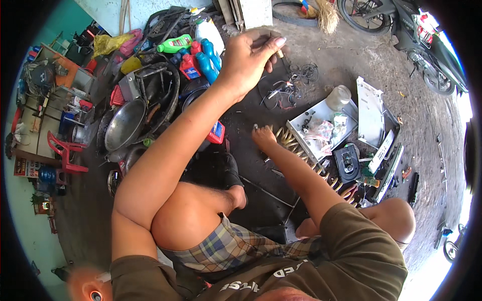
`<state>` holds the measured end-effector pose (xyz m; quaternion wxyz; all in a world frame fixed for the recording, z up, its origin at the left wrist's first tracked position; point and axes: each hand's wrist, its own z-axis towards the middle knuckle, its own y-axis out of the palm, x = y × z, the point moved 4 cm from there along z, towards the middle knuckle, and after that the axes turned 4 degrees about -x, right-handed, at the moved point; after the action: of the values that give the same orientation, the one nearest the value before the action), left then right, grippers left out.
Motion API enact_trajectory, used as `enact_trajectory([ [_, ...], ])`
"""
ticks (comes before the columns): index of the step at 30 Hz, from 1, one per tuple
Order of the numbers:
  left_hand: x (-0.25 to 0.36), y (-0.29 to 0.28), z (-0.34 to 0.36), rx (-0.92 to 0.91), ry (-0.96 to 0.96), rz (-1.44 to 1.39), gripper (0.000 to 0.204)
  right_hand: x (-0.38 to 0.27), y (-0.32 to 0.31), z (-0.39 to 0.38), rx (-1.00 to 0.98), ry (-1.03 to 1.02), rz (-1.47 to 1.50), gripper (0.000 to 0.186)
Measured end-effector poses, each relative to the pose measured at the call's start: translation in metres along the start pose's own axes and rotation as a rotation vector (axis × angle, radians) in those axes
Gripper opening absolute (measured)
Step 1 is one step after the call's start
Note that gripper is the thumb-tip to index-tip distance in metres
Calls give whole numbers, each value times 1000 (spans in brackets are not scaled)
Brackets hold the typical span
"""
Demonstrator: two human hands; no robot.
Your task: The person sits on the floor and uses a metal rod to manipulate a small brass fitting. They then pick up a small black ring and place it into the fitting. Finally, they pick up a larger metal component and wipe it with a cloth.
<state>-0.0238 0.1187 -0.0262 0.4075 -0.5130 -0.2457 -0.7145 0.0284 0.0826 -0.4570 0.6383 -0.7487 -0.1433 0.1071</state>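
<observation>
My left hand point(256, 57) is raised at the upper middle, its fingertips pinched on a small tan stick point(280, 52), apparently a cigarette. Lower and to the right, my right hand point(263, 135) is closed on a small silver metal piece point(255, 127), too small to identify. Beside it lies a row of yellowish coiled springs point(286, 142), which runs on under my right forearm. A tangle of black cables and parts point(276, 95) is on the dark floor beyond. A shallow metal tray point(301, 138) holding small parts, bags and a clear jar point(337, 98) is to the right.
Pans point(125, 123), bottles point(205, 65) and scrap crowd the left. A red plastic chair point(65, 150) stands farther left. Metal panels point(370, 110) and a black casing point(346, 161) lie right. A parked motorbike point(422, 60) and loose tire point(293, 17) are at the back.
</observation>
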Motion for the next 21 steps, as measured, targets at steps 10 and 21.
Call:
enact_trajectory([
  [10,-6,-6,-4,-5,-16,-49,28,7,-158,-76,-296,-289,220,37],
  [21,23,41,-6,-275,164,-57,26,100,-388,-265,224,-127,678,47],
])
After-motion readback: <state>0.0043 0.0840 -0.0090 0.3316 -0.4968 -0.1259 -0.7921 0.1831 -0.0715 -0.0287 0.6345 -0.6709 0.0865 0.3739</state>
